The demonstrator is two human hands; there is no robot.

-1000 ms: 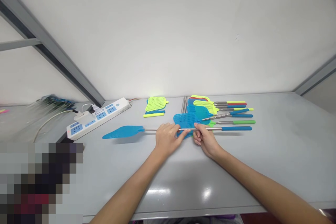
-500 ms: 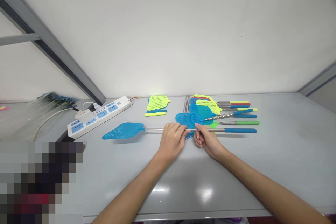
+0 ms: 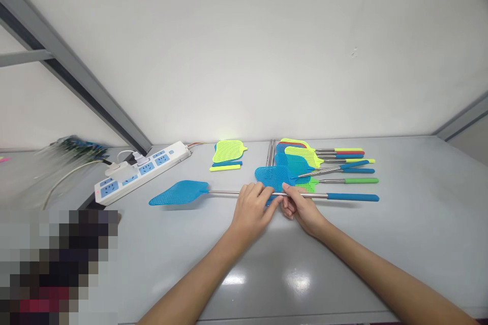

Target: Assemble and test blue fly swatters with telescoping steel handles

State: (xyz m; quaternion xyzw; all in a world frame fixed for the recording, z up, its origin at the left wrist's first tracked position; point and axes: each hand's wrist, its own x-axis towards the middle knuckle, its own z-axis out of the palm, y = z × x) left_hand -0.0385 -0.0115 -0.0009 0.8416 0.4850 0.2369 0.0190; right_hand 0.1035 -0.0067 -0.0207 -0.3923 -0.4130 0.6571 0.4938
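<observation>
A blue fly swatter (image 3: 179,193) with a metal telescopic rod and blue grip lies level across both hands, its perforated head to the left. My left hand (image 3: 251,208) is closed over the thin part of the rod near its middle. Close beside it, my right hand (image 3: 301,206) pinches the thicker rod section between thumb and fingers, with the blue grip sticking out to the right. Just behind the hands, several fly swatters (image 3: 305,163) with blue, yellow, red and green parts lie in an overlapping pile, handles to the right.
Loose yellow and blue swatter heads (image 3: 230,151) lie at the back, with a yellow handle sleeve (image 3: 224,168) and a blue one before them. Thin metal rods (image 3: 270,153) lie by the pile. A white power strip (image 3: 143,171) with cables and clear plastic bags (image 3: 76,155) are on the left.
The held swatter's grip end has dipped slightly toward me and shifted a little to the right. Both hands keep hold of the rod, close together. The view has shifted slightly.
</observation>
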